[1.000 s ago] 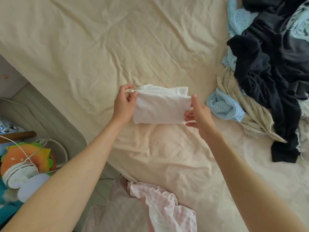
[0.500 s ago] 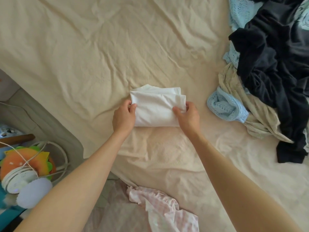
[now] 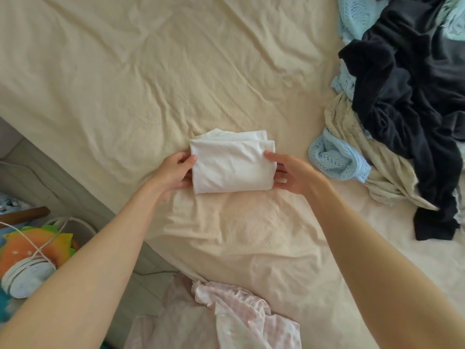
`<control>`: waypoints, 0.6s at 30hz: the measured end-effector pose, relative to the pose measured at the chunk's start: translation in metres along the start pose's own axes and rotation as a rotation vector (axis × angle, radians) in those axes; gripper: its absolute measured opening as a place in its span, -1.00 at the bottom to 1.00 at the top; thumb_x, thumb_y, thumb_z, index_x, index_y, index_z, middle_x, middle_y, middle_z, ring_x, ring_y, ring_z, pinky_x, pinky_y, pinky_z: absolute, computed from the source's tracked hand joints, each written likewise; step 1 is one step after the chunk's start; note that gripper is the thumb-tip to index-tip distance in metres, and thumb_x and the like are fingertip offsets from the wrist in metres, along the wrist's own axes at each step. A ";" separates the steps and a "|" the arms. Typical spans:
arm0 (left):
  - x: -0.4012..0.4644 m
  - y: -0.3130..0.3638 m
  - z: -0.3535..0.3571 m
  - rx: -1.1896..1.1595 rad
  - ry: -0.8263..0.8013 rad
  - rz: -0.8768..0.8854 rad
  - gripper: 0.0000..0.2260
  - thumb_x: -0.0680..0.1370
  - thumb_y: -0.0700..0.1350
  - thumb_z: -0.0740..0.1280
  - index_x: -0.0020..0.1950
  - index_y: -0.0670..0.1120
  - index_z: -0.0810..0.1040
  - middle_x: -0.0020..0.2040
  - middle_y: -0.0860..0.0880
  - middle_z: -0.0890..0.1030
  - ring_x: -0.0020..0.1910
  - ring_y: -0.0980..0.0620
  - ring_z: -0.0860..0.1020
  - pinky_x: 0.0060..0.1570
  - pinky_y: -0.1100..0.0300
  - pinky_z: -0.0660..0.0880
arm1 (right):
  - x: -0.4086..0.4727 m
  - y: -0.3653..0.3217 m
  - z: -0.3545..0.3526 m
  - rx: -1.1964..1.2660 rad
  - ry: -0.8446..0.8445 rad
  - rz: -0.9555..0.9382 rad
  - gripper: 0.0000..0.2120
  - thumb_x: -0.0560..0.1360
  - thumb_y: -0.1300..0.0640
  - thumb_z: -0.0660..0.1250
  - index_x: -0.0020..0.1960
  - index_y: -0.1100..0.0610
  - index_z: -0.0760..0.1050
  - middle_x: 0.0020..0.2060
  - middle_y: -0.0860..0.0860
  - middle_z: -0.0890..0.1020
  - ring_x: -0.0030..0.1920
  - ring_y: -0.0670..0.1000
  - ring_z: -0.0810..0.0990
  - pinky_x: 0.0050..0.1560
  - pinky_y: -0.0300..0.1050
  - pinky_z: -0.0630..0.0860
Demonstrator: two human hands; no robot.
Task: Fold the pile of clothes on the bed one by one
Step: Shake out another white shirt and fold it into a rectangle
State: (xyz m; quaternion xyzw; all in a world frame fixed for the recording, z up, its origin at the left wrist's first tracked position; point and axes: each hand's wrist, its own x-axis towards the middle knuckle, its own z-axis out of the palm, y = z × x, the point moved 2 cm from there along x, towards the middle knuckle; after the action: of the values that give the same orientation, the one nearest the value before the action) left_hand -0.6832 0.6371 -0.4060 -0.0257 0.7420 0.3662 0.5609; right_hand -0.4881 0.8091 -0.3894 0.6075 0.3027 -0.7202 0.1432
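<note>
two hands on one folded white garment (image 3: pixel 231 165), lying on the bed (image 3: pixel 125 84) mid-sheet, well left of the unfolded pile (image 3: pixel 402 109). left hand (image 3: pixel 176 170) at the left edge, thumb on top and fingers (image 3: pixel 185 178) curled under, pinching the fabric. right hand (image 3: pixel 293 172) at the right edge, thumb over the top layer, fingers (image 3: pixel 280 181) tucked beneath, likewise pinching. both forearms reaching in from below, converging on the bundle, wrists low near the sheet. likely squaring up or about to lift the finished bundle. to do it well: keep both grips level so the stacked layers at the far edge do not slide apart; press thumbs down lightly to hold the top layer against those beneath; lift or shift as one piece, without tugging outward, since soft cloth will sag in the middle and open up; set down flat on a bare part of the bed, away from the pile, then smooth once from centre outward. most of the pile, dark, pale blue and cream pieces, not yet folded, so task far from done.
</note>
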 end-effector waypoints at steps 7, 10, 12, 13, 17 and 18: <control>-0.010 -0.006 0.008 -0.128 0.027 -0.009 -0.81 0.61 -0.13 0.23 0.22 -0.07 0.43 0.01 -0.02 0.55 -0.13 0.05 0.56 -0.23 0.12 0.53 | -0.001 0.005 0.004 -0.009 0.001 -0.029 -0.72 0.50 0.04 0.39 0.05 0.23 0.50 -0.35 0.01 0.47 -0.48 -0.06 0.37 -0.21 -0.15 0.49; -0.019 -0.006 0.004 -0.101 0.021 0.000 -0.84 0.61 -0.13 0.23 0.18 -0.08 0.44 -0.03 -0.02 0.56 -0.16 0.07 0.57 -0.28 0.16 0.51 | -0.009 0.006 0.005 0.022 -0.038 -0.023 -0.73 0.48 0.04 0.41 0.06 0.20 0.51 -0.05 0.09 0.55 -0.11 0.08 0.50 0.05 -0.04 0.52; -0.029 -0.007 -0.003 -0.075 0.001 0.015 -0.87 0.61 -0.12 0.24 0.14 -0.08 0.46 -0.04 -0.02 0.58 -0.17 0.06 0.59 -0.30 0.18 0.51 | -0.017 0.012 0.006 0.025 -0.042 -0.023 -0.71 0.46 0.03 0.43 0.08 0.16 0.51 0.05 0.08 0.59 0.00 0.08 0.59 -0.02 -0.06 0.59; -0.034 -0.009 -0.007 -0.064 -0.010 0.020 -0.88 0.60 -0.11 0.24 0.12 -0.07 0.47 -0.03 -0.02 0.59 -0.17 0.05 0.60 -0.30 0.18 0.52 | -0.023 0.016 0.007 0.024 -0.037 -0.028 -0.71 0.45 0.03 0.44 0.09 0.15 0.51 0.06 0.07 0.60 0.01 0.07 0.60 -0.08 -0.08 0.60; -0.065 -0.016 -0.017 -0.022 -0.056 0.041 -0.91 0.59 -0.09 0.27 0.06 -0.03 0.51 -0.03 -0.04 0.62 -0.20 0.03 0.65 -0.34 0.19 0.55 | -0.049 0.044 0.012 0.057 -0.010 -0.060 -0.71 0.45 0.05 0.44 0.09 0.15 0.52 0.06 0.06 0.60 0.00 0.07 0.61 -0.10 -0.08 0.59; -0.073 -0.020 -0.018 -0.014 -0.065 0.043 -0.92 0.59 -0.08 0.27 0.05 -0.02 0.51 -0.04 -0.04 0.62 -0.23 0.05 0.65 -0.36 0.20 0.54 | -0.057 0.053 0.011 0.078 -0.001 -0.071 -0.72 0.45 0.05 0.44 0.09 0.15 0.53 0.04 0.05 0.61 -0.01 0.06 0.61 -0.08 -0.07 0.59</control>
State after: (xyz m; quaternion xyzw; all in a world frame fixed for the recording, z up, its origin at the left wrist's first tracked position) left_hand -0.6621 0.5850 -0.3522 -0.0019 0.7213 0.3840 0.5765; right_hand -0.4539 0.7516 -0.3478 0.6011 0.2957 -0.7364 0.0942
